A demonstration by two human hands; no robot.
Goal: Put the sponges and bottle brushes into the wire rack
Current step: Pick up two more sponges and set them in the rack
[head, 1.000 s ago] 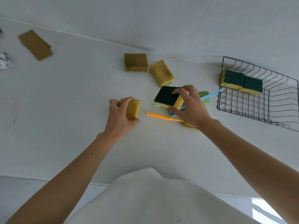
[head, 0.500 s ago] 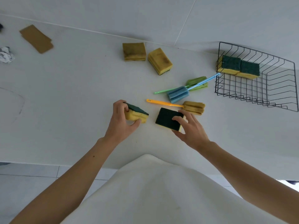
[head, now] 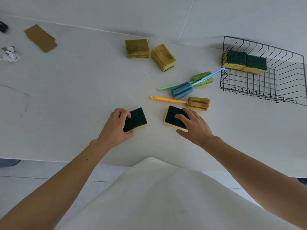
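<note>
Left sponge, green side up, near tabletop's front edge; left hand grips its end, fingers curled. Right sponge beside it; right hand clasps it, fingers over top, thumb at near side. Bottle brushes beyond. Wire rack far right holds two sponges.

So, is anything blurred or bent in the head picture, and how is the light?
Head view: soft, even light, no glare on the white counter, faint shadows by the wire rack. Head view: the left hand on the left sponge and the right hand on the right sponge look sharp. Head view: the wide lens seems to skew the rack.
</note>
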